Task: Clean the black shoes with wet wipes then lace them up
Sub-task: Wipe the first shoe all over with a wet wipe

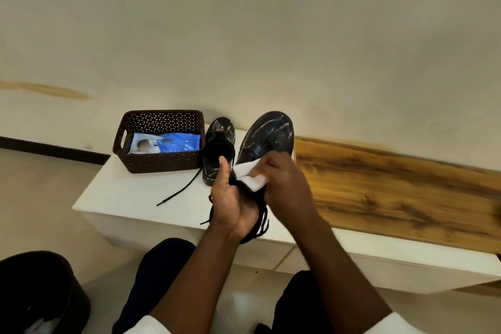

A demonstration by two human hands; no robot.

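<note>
My left hand (pixel 233 198) grips the heel end of a black patterned shoe (pixel 267 138), which is raised with its toe pointing away. My right hand (pixel 282 179) pinches a white wet wipe (pixel 250 176) against that shoe near its opening. Black laces (pixel 261 221) dangle below my hands. The second black shoe (pixel 217 152) rests on the white table (pixel 130 198), its loose lace (pixel 179 191) trailing toward the table's front edge.
A dark brown perforated basket (pixel 160 163) at the table's back left holds a blue and white wipes pack (pixel 165 144). A wooden-topped bench (pixel 393 187) runs to the right. A dark bin (pixel 40 293) stands on the floor at lower left.
</note>
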